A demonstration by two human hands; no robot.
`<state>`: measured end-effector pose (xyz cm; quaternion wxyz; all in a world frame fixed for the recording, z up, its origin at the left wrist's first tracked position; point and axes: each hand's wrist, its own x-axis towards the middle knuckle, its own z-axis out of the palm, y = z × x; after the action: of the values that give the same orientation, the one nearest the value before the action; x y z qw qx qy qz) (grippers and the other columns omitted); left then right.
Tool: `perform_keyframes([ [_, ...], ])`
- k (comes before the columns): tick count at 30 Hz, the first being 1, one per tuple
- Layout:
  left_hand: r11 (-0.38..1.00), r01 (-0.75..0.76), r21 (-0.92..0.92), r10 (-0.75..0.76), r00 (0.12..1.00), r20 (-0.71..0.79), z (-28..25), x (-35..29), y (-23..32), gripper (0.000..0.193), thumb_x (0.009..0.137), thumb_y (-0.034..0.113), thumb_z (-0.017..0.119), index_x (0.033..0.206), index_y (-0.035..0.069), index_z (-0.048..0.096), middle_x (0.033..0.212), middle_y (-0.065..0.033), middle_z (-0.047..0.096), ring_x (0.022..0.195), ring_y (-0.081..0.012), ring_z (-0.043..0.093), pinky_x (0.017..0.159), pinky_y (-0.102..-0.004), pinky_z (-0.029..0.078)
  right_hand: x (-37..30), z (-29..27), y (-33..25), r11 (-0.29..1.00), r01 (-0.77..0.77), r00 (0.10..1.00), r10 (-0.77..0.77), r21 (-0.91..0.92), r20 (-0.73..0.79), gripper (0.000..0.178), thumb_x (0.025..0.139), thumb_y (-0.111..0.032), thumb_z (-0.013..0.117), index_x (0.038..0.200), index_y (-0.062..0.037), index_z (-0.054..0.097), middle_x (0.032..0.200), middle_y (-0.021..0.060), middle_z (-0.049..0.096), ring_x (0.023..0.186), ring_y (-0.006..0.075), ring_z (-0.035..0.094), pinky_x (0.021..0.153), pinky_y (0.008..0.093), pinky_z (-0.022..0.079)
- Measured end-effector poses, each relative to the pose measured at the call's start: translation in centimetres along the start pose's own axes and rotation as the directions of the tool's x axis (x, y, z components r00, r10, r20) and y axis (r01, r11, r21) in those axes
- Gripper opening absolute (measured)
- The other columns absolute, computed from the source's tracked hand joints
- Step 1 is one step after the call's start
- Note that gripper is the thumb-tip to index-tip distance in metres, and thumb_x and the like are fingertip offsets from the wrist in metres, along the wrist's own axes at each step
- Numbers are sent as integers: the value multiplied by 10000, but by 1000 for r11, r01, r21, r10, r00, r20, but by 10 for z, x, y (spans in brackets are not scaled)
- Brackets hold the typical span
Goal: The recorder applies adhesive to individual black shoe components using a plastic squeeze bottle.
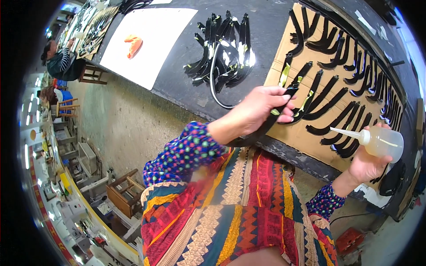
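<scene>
My left hand (259,108) is closed around a black curved strip (269,125) at the near edge of the table. Yellow-green patches show by its fingers, and the strip's lower end hangs toward my apron. In my right hand (364,166) is a clear squeeze bottle (386,142) with pale yellowish liquid. Its thin white nozzle points left, over the black strips. Beneath both hands lies a cardboard sheet (284,138) bearing rows of similar curved strips (326,92). Some strips near my left hand also have yellow-green patches.
Left of the cardboard, a heap of black strips (217,66) lies on the dark table (177,88) beside a thin curved pale cord. Farther left, a white sheet (162,48) carries a crumpled orange piece (132,46). Another person (62,60) sits at the table's far left end.
</scene>
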<state>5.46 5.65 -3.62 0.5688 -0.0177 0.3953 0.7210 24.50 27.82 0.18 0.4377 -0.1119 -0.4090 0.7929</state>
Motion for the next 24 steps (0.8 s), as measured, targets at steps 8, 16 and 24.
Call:
perform_keyframes([
  [8, 692, -329, 642, 431, 902, -2, 16, 70, -26, 277, 858, 48, 512, 1121, -26, 467, 914, -93, 617, 917, -126, 553, 778, -258, 439, -6, -16, -7, 998, 56, 996, -56, -4, -63, 771, 690, -346, 719, 1276, -37, 323, 1248, 127, 415, 1167, 285, 399, 977, 487, 321],
  [16, -27, -222, 975, 837, 528, 144, -18, 40, -3, 342, 771, 140, 585, 1089, 36, 509, 1045, -141, 526, 988, -278, 468, 874, -359, 360, 3, -9, 3, 1000, 13, 999, -12, 10, -31, 767, 683, -335, 730, 1262, -26, 331, 1243, 120, 409, 1165, 279, 393, 975, 462, 335],
  [24, -33, 266, 963, 903, 421, -85, -118, 3, 60, 293, 767, 220, 645, 930, 3, 532, 811, -157, 538, 754, -256, 539, 669, -331, 434, 11, 13, 24, 997, -55, 998, 54, 61, 14, 776, 695, -342, 717, 1272, -18, 313, 1261, 125, 386, 1190, 293, 369, 985, 490, 310],
])
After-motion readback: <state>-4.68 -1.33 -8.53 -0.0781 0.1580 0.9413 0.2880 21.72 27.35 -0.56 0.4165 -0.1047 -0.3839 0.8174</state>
